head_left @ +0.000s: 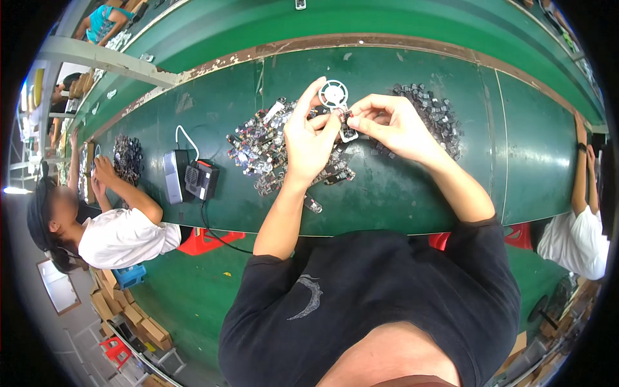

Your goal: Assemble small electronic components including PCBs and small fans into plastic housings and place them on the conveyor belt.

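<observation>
Above the bench, between my two hands, is a white plastic piece with a round spoked ring [333, 94] on top and a narrow handle-like shell [349, 135] below, like a handheld fan's housing. My left hand [303, 143] pinches it below the ring with thumb and fingers. My right hand [398, 127] has its fingertips closed at the same spot, where small dark parts and a bit of red show. What exactly the right fingertips grip is too small to tell. Under and beside my left hand lies a heap of small electronic modules [256, 147].
A pile of small black parts [438, 116] lies beyond my right wrist. At left stand a grey box [175, 177] with a white cable and a black device [202, 180] with a black cord. One co-worker [122, 235] sits at left, another [574, 238] at right.
</observation>
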Available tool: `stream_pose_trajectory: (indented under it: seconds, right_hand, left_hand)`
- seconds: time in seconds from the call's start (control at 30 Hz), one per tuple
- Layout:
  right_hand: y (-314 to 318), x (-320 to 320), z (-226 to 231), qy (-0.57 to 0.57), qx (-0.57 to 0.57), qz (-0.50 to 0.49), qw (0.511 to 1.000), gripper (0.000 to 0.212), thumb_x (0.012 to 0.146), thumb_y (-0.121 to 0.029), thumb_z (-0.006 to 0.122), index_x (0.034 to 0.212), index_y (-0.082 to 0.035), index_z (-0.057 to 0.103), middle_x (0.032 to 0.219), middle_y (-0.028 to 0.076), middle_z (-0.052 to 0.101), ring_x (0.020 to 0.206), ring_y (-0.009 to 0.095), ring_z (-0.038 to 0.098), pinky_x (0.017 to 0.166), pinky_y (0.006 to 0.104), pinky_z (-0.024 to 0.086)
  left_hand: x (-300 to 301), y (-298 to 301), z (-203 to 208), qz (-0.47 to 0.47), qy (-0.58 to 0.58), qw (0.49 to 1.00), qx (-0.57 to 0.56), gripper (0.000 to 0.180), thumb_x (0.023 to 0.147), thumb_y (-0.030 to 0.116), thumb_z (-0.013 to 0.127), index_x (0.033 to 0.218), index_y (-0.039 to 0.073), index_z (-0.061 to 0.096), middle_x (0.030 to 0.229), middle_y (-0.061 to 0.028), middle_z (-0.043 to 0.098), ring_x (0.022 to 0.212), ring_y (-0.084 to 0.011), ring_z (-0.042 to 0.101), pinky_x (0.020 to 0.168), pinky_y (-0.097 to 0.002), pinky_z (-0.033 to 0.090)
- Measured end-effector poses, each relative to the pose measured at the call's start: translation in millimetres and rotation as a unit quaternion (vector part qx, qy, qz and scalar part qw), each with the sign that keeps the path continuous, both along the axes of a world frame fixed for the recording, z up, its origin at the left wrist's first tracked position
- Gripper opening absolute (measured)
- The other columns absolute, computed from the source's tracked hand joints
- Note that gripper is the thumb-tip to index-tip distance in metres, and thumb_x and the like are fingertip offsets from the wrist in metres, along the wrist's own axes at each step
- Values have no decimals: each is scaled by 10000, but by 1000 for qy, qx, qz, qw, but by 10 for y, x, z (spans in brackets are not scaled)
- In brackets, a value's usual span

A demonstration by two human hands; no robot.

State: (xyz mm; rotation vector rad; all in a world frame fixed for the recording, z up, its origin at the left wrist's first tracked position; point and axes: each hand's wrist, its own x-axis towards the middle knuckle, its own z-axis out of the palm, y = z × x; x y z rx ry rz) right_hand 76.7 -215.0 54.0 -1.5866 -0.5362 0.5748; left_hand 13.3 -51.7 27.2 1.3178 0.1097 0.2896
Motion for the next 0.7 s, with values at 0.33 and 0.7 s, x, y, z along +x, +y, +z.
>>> stream_pose_trajectory:
  seconds: [0.33, 0.7]
  right_hand:
    - [8, -6, -54, -64, -40, -8, 997, 162, 854, -118, 685, 961, 2, 671, 755, -5, 596, 664, 51, 494, 597, 218, 429]
    - [-64, 21, 81, -96, -56, -25, 993, 199, 835, -138, 696, 963, 14, 679, 713, 14, 618, 616, 63, 514, 573, 224, 441]
  left_hand:
    - [13, 63, -17, -25, 57, 998, -18, 536, 891, -41, 586, 1388, -29, 386, 1128, -144, 632, 894, -144, 667, 687, -229, 574]
    - [1, 143, 62, -135, 7, 983, -122, 642, 787, -150, 639, 1368, -98, 372, 1255, -191, 559, 1098, -247, 611, 898, -327, 544]
